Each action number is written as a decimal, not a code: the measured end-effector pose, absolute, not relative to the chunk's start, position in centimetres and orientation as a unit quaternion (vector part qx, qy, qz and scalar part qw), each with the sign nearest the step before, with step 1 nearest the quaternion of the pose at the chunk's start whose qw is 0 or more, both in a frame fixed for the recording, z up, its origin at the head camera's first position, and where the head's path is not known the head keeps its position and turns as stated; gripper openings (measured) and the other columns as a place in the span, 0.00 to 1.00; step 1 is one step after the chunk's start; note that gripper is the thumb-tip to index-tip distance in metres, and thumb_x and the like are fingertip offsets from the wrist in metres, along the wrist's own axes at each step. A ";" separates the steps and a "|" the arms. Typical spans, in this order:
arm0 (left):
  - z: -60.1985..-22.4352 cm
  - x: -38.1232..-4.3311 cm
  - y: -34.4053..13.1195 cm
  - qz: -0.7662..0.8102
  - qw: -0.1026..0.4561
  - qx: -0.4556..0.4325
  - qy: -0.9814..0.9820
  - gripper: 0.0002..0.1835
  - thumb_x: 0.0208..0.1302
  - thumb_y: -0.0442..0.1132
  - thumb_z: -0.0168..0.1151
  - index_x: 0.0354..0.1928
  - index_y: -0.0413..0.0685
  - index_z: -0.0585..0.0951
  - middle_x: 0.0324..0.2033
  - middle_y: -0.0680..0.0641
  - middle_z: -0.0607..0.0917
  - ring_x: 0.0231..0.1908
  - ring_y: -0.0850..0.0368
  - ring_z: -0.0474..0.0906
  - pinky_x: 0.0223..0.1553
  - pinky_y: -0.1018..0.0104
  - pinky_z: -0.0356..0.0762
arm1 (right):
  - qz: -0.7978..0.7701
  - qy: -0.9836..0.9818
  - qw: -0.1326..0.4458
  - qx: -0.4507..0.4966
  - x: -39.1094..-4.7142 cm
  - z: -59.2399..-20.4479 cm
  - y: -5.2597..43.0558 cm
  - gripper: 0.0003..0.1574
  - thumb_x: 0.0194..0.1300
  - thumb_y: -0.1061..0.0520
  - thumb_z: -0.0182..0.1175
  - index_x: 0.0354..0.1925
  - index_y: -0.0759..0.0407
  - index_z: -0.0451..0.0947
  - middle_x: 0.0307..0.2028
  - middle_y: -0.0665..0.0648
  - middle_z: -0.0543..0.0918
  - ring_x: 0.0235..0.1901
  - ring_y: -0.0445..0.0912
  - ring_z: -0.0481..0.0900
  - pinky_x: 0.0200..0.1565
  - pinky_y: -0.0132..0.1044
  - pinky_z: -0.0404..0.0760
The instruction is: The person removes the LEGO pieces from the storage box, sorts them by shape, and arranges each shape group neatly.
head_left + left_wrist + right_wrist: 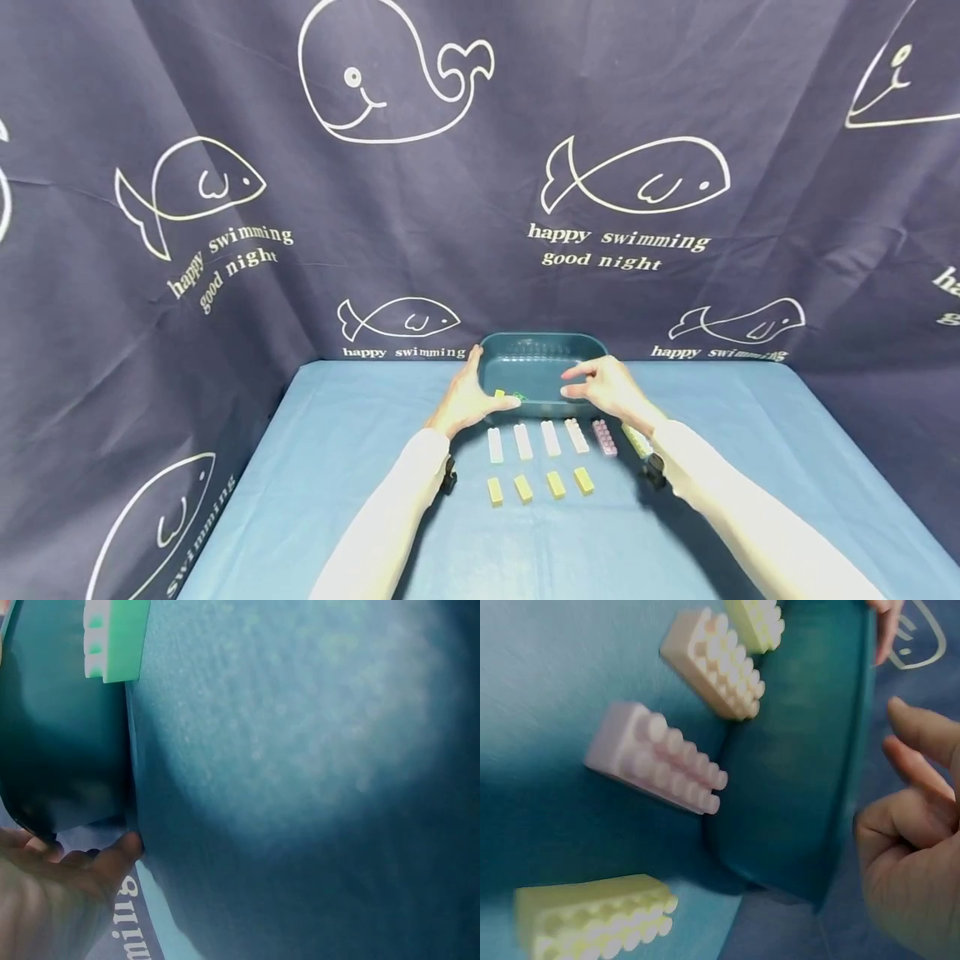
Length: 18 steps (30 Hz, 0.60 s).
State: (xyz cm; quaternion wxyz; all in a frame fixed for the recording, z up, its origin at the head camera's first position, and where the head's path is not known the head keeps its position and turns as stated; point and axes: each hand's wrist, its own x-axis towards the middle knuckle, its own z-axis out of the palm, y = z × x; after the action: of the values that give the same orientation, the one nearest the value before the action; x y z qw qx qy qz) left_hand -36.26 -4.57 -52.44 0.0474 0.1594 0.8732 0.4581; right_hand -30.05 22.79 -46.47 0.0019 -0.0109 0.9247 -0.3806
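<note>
A dark teal plastic bin (540,409) lies at the back of the table. My left hand (467,402) holds its left end, thumb along the front rim and fingers at the left side; the left wrist view shows these fingers (112,859) at the bin's end. Over the bin's right end is my right hand (609,388), index finger and thumb apart with nothing between them. A small yellow piece (499,392) and a green piece (519,397) show by the left thumb. In the right wrist view, a pink toy brick (656,761) stands close by the bin's wall.
In front of the bin runs a row of studded toy bricks, from a white brick (496,446) to a yellow-green brick (636,442). Nearer lies a row of several yellow bricks (523,488). A dark fish-print curtain (510,208) hangs behind the blue-covered table (360,442).
</note>
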 end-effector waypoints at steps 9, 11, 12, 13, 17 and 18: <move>-52.9 -36.2 -4.3 0.458 0.052 0.160 0.873 0.72 0.51 0.60 0.87 0.89 0.47 0.51 0.89 0.44 0.51 0.88 0.42 0.53 0.86 0.45 0.59 | -0.348 0.934 0.057 -0.054 -33.5 -48.8 21.3 0.12 0.57 0.55 0.83 0.41 0.55 0.96 0.51 0.60 0.95 0.47 0.51 0.87 0.51 0.41 0.85; -53.0 -36.2 -4.4 0.456 0.049 0.160 0.874 0.71 0.51 0.59 0.87 0.89 0.47 0.52 0.89 0.44 0.51 0.87 0.42 0.54 0.86 0.45 0.59 | -0.333 0.939 0.060 -0.064 -34.0 -49.0 20.9 0.12 0.56 0.53 0.84 0.39 0.54 0.97 0.51 0.59 0.95 0.51 0.50 0.89 0.54 0.42 0.86; -53.0 -36.3 -4.4 0.455 0.048 0.160 0.875 0.71 0.51 0.59 0.87 0.89 0.47 0.52 0.89 0.44 0.51 0.87 0.42 0.54 0.86 0.45 0.59 | -0.328 0.940 0.063 -0.069 -34.2 -49.1 20.7 0.12 0.55 0.53 0.84 0.39 0.53 0.97 0.51 0.58 0.95 0.52 0.49 0.89 0.56 0.41 0.86; -53.0 -36.4 -4.5 0.456 0.046 0.160 0.874 0.71 0.51 0.59 0.87 0.89 0.47 0.52 0.89 0.43 0.52 0.87 0.42 0.54 0.86 0.45 0.59 | -0.325 0.940 0.067 -0.075 -34.5 -49.2 20.5 0.12 0.54 0.53 0.84 0.39 0.53 0.97 0.49 0.58 0.95 0.50 0.48 0.89 0.55 0.40 0.86; -52.9 -36.5 -4.6 0.458 0.043 0.161 0.873 0.70 0.52 0.58 0.87 0.89 0.47 0.51 0.89 0.43 0.52 0.87 0.42 0.54 0.86 0.44 0.60 | -0.321 0.939 0.090 -0.088 -35.4 -49.3 19.7 0.11 0.54 0.56 0.84 0.38 0.53 0.97 0.45 0.56 0.96 0.43 0.42 0.85 0.52 0.36 0.84; -52.9 -36.5 -4.6 0.458 0.044 0.160 0.873 0.70 0.52 0.58 0.86 0.89 0.48 0.51 0.89 0.44 0.52 0.87 0.42 0.54 0.86 0.44 0.60 | -0.321 0.938 0.097 -0.091 -35.6 -49.4 19.6 0.11 0.54 0.57 0.83 0.38 0.54 0.97 0.44 0.56 0.96 0.43 0.42 0.85 0.53 0.37 0.85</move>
State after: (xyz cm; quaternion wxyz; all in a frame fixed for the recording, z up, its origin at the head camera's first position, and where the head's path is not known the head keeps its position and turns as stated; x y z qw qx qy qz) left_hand -36.50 -4.61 -52.91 0.0437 0.1601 0.8731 0.4584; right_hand -35.55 19.59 -49.40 0.0968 -0.0914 0.9377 -0.3210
